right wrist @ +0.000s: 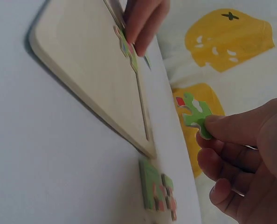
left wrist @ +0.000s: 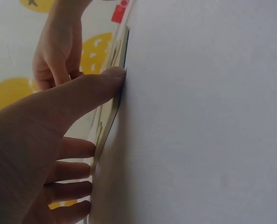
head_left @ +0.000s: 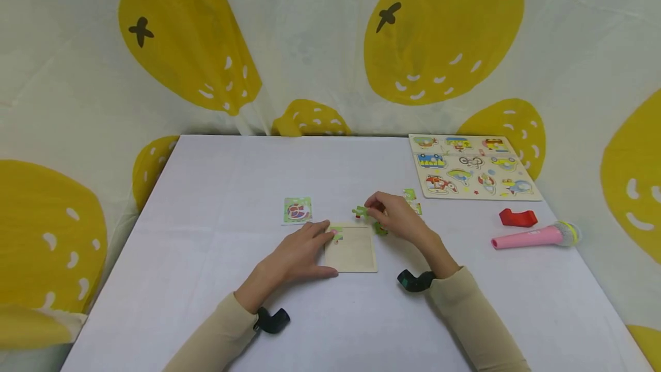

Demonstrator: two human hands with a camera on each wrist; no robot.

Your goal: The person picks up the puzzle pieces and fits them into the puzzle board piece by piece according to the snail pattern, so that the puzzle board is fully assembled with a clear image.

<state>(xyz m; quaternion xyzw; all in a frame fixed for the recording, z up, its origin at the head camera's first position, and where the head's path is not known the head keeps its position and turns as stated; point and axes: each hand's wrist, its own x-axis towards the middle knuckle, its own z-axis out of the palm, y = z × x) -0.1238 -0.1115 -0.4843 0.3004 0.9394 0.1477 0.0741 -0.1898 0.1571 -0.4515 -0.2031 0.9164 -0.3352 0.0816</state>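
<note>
My left hand (head_left: 302,251) rests at the left side of a shallow wooden puzzle tray (head_left: 356,251), fingers spread. Its thumb (left wrist: 99,84) touches the near edge, and its fingertips lie along the far left part. One green and pink jigsaw piece (head_left: 337,234) sits in the tray's upper left corner, beside the left fingertips. Above the tray's far right corner, my right hand (head_left: 395,217) pinches a green jigsaw piece (right wrist: 197,112) with a red tab between thumb and fingers. Several loose pieces (right wrist: 152,186) lie on the table right of the tray, partly covered by the right hand in the head view.
A small square picture card (head_left: 298,209) with a green border lies behind the tray, to the left. At the back right is a wooden vehicle peg board (head_left: 470,168). In front of it are a red block (head_left: 518,218) and a pink toy microphone (head_left: 534,237).
</note>
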